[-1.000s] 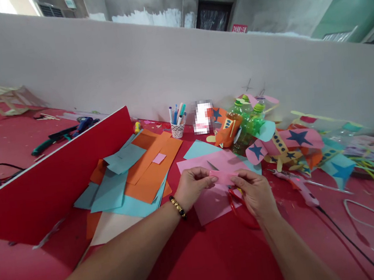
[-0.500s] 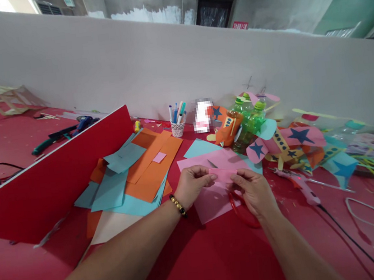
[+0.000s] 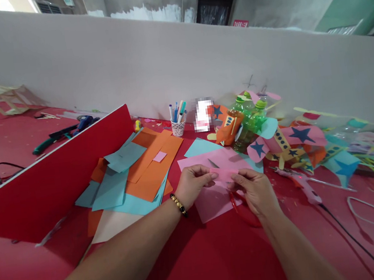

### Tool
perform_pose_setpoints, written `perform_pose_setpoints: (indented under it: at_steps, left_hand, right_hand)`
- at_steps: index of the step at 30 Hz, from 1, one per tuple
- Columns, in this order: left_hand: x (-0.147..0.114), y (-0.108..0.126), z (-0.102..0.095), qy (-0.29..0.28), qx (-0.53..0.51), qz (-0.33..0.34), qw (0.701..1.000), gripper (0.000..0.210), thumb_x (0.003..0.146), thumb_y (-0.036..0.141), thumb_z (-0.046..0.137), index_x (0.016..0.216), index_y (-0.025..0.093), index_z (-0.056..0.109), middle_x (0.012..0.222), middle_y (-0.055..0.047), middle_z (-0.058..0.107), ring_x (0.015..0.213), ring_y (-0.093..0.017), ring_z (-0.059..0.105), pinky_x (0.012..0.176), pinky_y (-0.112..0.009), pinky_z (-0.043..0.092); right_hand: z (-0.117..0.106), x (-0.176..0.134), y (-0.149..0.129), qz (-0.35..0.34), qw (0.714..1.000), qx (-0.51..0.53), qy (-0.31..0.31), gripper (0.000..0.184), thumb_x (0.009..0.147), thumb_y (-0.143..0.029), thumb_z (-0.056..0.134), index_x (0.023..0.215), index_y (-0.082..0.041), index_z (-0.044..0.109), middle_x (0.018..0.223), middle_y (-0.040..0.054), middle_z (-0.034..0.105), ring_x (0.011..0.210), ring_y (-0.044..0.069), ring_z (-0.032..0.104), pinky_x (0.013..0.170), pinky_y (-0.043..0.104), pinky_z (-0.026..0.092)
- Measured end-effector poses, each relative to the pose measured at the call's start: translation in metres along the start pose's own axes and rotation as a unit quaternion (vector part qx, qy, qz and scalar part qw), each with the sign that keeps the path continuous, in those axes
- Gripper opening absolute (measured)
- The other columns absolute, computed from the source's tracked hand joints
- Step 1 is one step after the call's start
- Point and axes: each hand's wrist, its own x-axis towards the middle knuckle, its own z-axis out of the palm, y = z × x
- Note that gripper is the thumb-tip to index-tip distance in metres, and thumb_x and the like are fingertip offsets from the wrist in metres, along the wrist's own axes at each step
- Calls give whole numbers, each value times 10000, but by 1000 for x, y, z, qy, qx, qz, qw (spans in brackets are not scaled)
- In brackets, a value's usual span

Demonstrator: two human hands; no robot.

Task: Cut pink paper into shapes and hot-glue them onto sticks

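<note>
Between my two hands is a small strip of pink paper (image 3: 223,175). My left hand (image 3: 195,184) pinches its left end between thumb and fingers. At the other end, my right hand (image 3: 254,190) grips it the same way. Red-handled scissors (image 3: 242,212) are at my right hand, their handle loops partly behind the fingers and a blade tip showing beyond the strip. Whether that hand also holds them, I cannot tell. Below lies a larger pink sheet (image 3: 212,205), partly over light blue paper (image 3: 201,146).
Orange sheets (image 3: 155,162) and blue sheets (image 3: 111,190) lie left, beside a red divider (image 3: 58,174). A pen cup (image 3: 178,128) stands behind. To the right are green bottles (image 3: 248,121), a paper-covered plane (image 3: 279,144), a pink glue gun (image 3: 301,182) and a white cable (image 3: 370,217).
The pink strip has tilted slightly between my fingers. Both hands keep nearly the same place and grip.
</note>
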Motion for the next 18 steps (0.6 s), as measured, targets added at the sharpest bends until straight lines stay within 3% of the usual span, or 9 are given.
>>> perform_pose_setpoints:
  at_steps: [18]
  left_hand:
    - [0, 3, -3, -27, -16, -32, 999, 318, 588, 370, 790, 690, 118, 624, 593, 8, 603, 497, -74, 550, 534, -209, 451]
  right_hand:
    - [-1, 1, -1, 16, 1000, -3, -16, 195, 606, -306, 796, 620, -173, 654, 454, -12, 618, 424, 126, 579, 482, 232, 482]
